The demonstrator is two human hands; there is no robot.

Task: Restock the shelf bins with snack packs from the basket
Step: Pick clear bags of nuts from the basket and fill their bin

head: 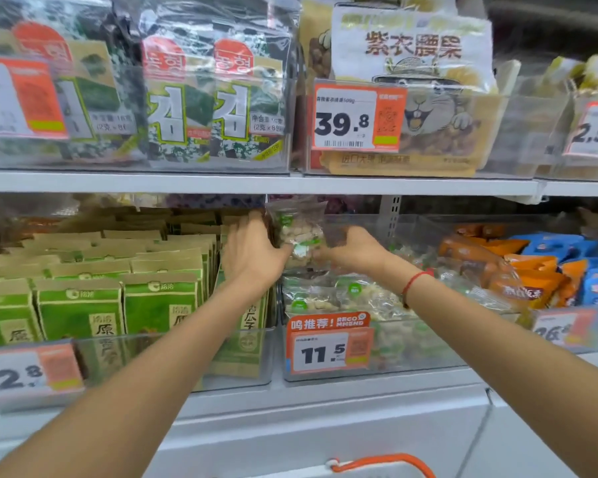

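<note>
Basket [382, 464] cut off by the bottom edge below the 11.5 price tag [328, 350], left of that tag the 12.8 tag [18, 376] blurred, right of it another tag [563, 328] unreadable, left hand [252, 253] fingertips hidden behind clear snack pack [299, 232].

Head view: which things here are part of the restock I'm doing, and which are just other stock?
In the job:
- clear nut pack, held by left hand and right hand
- clear bin tagged 11.5
- orange basket handle

Other stock:
- green seed boxes
- seaweed packs
- cashew bag
- orange and blue packs
</note>
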